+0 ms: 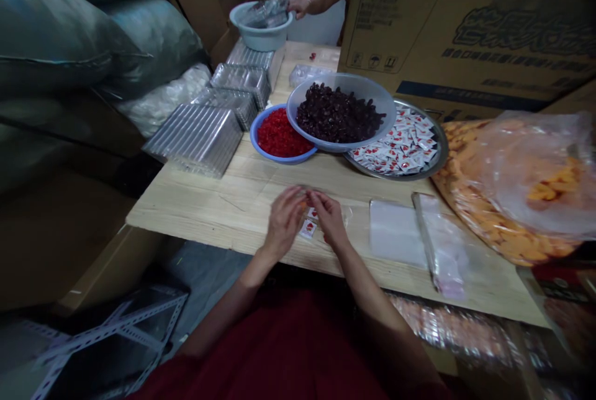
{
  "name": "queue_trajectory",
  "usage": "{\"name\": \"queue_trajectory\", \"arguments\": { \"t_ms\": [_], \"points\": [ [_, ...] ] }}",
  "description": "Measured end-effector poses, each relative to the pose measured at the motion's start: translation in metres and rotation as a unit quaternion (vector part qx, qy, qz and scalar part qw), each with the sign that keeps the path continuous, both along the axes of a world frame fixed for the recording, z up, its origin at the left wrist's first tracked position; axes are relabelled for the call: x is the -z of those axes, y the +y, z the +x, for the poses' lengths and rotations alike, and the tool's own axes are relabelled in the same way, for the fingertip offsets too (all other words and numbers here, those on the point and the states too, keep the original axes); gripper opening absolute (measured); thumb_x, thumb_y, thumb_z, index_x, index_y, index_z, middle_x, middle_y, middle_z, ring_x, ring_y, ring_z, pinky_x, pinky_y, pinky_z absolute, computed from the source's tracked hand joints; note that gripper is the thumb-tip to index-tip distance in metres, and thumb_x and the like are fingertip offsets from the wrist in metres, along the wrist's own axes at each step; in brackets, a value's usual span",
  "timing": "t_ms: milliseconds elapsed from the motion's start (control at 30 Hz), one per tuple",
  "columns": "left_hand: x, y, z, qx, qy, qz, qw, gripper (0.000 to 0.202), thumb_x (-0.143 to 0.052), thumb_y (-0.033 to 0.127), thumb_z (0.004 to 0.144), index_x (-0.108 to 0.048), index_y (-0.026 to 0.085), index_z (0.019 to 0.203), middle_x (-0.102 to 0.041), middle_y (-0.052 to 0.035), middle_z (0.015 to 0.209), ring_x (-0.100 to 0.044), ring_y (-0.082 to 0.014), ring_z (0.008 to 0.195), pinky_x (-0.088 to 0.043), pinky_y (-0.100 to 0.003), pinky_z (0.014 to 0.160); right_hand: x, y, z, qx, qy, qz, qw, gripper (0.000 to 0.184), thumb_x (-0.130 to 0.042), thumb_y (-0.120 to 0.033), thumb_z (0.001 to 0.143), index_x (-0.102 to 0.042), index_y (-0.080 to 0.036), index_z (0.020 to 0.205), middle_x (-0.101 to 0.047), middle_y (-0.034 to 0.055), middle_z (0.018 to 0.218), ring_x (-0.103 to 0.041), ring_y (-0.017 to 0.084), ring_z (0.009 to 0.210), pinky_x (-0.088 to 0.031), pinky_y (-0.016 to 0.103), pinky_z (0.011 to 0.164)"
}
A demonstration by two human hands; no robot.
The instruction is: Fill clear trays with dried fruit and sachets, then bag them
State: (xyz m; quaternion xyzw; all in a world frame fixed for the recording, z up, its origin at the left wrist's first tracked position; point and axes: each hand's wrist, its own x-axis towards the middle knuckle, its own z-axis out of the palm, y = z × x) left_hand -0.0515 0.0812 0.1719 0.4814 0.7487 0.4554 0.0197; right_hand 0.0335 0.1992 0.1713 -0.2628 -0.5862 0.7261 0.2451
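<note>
My left hand (284, 217) and my right hand (328, 213) meet over the front of the wooden table, their fingertips pinched together. What they pinch is small and blurred; a bit of orange and dark red shows at the fingers. A white packet with a red print (308, 228) lies between my hands, and a second such packet sits partly hidden just above it. Thin clear plastic glints beside my right hand. Beyond my hands stand a blue bowl of red pieces (280, 134), a clear bowl of dark dried fruit (338, 114) and a metal tray of white packets (440, 145).
Clear plastic trays (200, 133) are stacked at the left. Flat plastic bags (398, 232) lie right of my hands, near a large bag of orange pieces (503, 201). A co-worker's hand (299, 6) touches a light blue basin (263, 36). A cardboard box (465, 33) stands behind.
</note>
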Motion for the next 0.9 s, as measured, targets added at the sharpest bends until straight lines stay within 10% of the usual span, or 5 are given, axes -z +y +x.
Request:
{"name": "queue_trajectory", "arguments": {
  "t_ms": [100, 233, 367, 633, 900],
  "points": [
    [-0.002, 0.016, 0.011, 0.147, 0.065, -0.061, 0.985, 0.055, -0.037, 0.042, 0.104, -0.034, 0.022, 0.156, -0.038, -0.0111, 0.160, -0.024, -0.0254, 0.153, -0.014, -0.053, 0.126, -0.019, -0.001, 0.012, -0.005, 0.066, -0.251, 0.966, 0.053, -0.052, -0.068, 0.091, -0.072, -0.021, 0.107, -0.073, 0.0085, 0.113, -0.067, 0.024, 0.109, -0.052, 0.041, 0.098],
    [0.002, 0.021, 0.019, 0.015, 0.076, -0.108, 0.991, 0.056, -0.027, 0.039, 0.106, -0.026, 0.021, 0.159, -0.027, -0.0142, 0.165, -0.011, -0.0275, 0.157, -0.006, -0.061, 0.124, -0.035, 0.001, 0.038, -0.008, 0.090, -0.350, 0.933, 0.045, -0.055, -0.060, 0.094, -0.069, -0.025, 0.118, -0.069, 0.0057, 0.127, -0.063, 0.020, 0.122, -0.048, 0.038, 0.108],
    [0.002, 0.017, 0.026, 0.182, 0.171, -0.107, 0.962, 0.064, -0.039, 0.047, 0.101, -0.028, 0.022, 0.159, -0.030, -0.0145, 0.164, -0.017, -0.0271, 0.156, -0.010, -0.055, 0.125, -0.047, -0.005, 0.055, 0.004, 0.081, -0.367, 0.927, 0.046, -0.050, -0.064, 0.095, -0.070, -0.030, 0.118, -0.068, 0.0025, 0.129, -0.061, 0.019, 0.126, -0.047, 0.038, 0.110],
    [0.006, -0.019, -0.087, -0.164, 0.108, -0.176, 0.965, 0.037, -0.044, 0.037, 0.100, -0.060, 0.018, 0.127, -0.059, -0.0144, 0.135, -0.050, -0.0302, 0.130, -0.035, -0.050, 0.113, -0.034, -0.005, 0.106, 0.055, -0.048, 0.005, 0.997, 0.045, -0.060, -0.059, 0.091, -0.075, -0.020, 0.110, -0.071, 0.0122, 0.120, -0.062, 0.029, 0.119, -0.040, 0.051, 0.112],
    [0.024, -0.044, -0.109, -0.175, 0.059, -0.269, 0.945, 0.016, -0.048, 0.028, 0.094, -0.057, 0.019, 0.083, -0.060, -0.0116, 0.089, -0.057, -0.0285, 0.092, -0.046, -0.043, 0.089, -0.005, -0.012, 0.114, 0.097, -0.086, 0.137, 0.982, 0.029, -0.065, -0.046, 0.091, -0.076, -0.025, 0.106, -0.070, 0.0095, 0.118, -0.062, 0.027, 0.116, -0.042, 0.051, 0.111]
  ]
}}
